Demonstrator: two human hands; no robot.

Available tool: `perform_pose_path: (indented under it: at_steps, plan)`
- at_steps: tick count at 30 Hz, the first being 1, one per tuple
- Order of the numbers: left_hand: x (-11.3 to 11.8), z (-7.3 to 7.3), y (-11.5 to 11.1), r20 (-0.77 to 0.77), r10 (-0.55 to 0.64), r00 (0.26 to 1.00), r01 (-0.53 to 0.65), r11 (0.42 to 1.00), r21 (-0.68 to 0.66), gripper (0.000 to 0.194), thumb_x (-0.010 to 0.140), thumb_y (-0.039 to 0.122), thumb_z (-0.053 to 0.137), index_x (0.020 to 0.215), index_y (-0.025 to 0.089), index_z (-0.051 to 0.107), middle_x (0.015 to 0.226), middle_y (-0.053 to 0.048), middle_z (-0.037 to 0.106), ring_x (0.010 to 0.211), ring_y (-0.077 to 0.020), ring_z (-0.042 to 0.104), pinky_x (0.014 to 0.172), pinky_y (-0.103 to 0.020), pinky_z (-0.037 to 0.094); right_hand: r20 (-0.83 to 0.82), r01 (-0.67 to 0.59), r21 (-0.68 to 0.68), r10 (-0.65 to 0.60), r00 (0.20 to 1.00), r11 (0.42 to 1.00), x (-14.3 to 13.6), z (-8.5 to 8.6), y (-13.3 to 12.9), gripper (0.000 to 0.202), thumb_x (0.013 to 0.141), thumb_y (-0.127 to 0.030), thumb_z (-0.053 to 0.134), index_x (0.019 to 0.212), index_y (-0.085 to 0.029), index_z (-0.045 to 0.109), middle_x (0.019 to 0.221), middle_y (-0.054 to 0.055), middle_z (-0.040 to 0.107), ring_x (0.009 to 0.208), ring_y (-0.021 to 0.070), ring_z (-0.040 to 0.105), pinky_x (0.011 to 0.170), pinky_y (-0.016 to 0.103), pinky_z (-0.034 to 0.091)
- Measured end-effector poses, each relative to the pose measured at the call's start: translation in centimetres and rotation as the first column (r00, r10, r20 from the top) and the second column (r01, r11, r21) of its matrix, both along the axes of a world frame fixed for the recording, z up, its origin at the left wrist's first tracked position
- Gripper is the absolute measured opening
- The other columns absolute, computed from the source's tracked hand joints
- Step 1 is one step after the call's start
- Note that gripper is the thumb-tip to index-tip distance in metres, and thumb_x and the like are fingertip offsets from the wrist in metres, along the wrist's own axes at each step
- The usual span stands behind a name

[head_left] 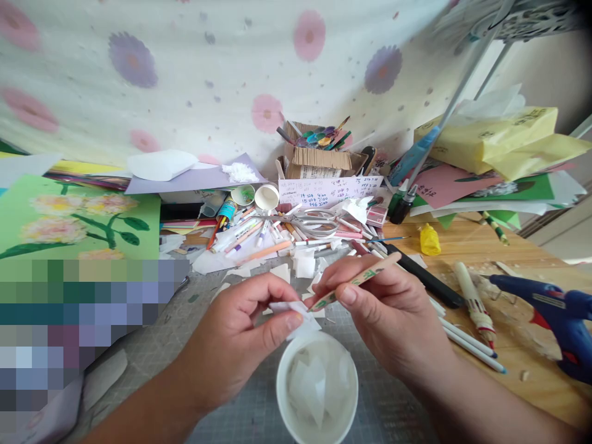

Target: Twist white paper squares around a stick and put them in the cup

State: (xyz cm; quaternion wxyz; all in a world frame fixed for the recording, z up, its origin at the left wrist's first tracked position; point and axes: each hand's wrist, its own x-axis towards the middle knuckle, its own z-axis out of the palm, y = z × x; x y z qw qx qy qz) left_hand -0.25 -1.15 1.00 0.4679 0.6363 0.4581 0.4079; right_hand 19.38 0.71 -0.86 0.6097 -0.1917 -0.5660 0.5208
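Between thumb and fingers, my left hand (259,320) pinches a small piece of white paper (296,317). A flat wooden stick (370,274) with green marks is gripped in my right hand (379,302). The stick's lower left tip meets or nearly meets the right edge of the paper. Just below both hands stands a white round tub (283,404) with pale, translucent paper pieces inside. Small white paper squares (304,266) lie behind the hands on the grey cutting mat (231,394).
Markers, scissors (319,223) and paper cups (267,197) crowd the back of the table. To the right are a blue glue gun (541,296), a white pen-like tool (474,302) and a yellow lump (430,239). A green flower picture (115,222) lies at the left.
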Motion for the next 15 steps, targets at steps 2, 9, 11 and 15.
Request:
perform_pose_path:
  at_steps: [2, 9, 11, 15]
  plan:
    - [-0.05, -0.05, 0.06, -0.015, 0.002, 1.000, -0.002, 1.000, -0.005, 0.009, 0.083, 0.026, 0.074, 0.075, 0.024, 0.071, 0.065, 0.004, 0.064, 0.058, -0.0135, 0.056, 0.054, -0.022, 0.043, -0.003, -0.018, 0.026, 0.018, 1.000, 1.000, 0.06, -0.12, -0.09, 0.004, 0.092, -0.029, 0.079, 0.094, -0.026, 0.080, 0.086, 0.003, 0.077, 0.080, 0.0193, 0.074, 0.075, 0.037, 0.065]
    - [0.20, -0.08, 0.11, -0.045, 0.005, 0.999, -0.004, 1.000, 0.012, 0.010, 0.083, 0.024, 0.073, 0.073, 0.024, 0.071, 0.062, 0.006, 0.059, 0.055, -0.0121, 0.049, 0.051, -0.021, 0.039, -0.001, -0.039, 0.044, 0.040, 0.999, 0.998, 0.47, -0.22, -0.04, 0.008, 0.094, -0.026, 0.076, 0.100, -0.028, 0.082, 0.089, 0.002, 0.076, 0.084, 0.0188, 0.072, 0.079, 0.036, 0.066]
    - [0.23, -0.04, 0.08, -0.030, -0.001, 1.000, 0.000, 1.000, -0.006, 0.011, 0.083, 0.025, 0.073, 0.073, 0.024, 0.071, 0.061, 0.006, 0.058, 0.055, -0.0117, 0.048, 0.050, -0.020, 0.038, -0.007, -0.044, 0.049, 0.045, 0.999, 0.998, 0.45, -0.21, -0.05, 0.009, 0.094, -0.024, 0.076, 0.100, -0.029, 0.082, 0.090, 0.003, 0.075, 0.084, 0.0186, 0.072, 0.078, 0.036, 0.066]
    - [0.26, 0.14, 0.12, -0.013, -0.018, 1.000, 0.018, 0.999, -0.039, 0.011, 0.083, 0.025, 0.073, 0.073, 0.024, 0.070, 0.061, 0.007, 0.058, 0.054, -0.0117, 0.048, 0.050, -0.020, 0.037, -0.013, -0.049, 0.063, 0.050, 0.999, 0.997, 0.33, -0.20, -0.10, 0.011, 0.094, -0.023, 0.076, 0.101, -0.029, 0.083, 0.090, 0.003, 0.075, 0.085, 0.0193, 0.072, 0.078, 0.037, 0.067]
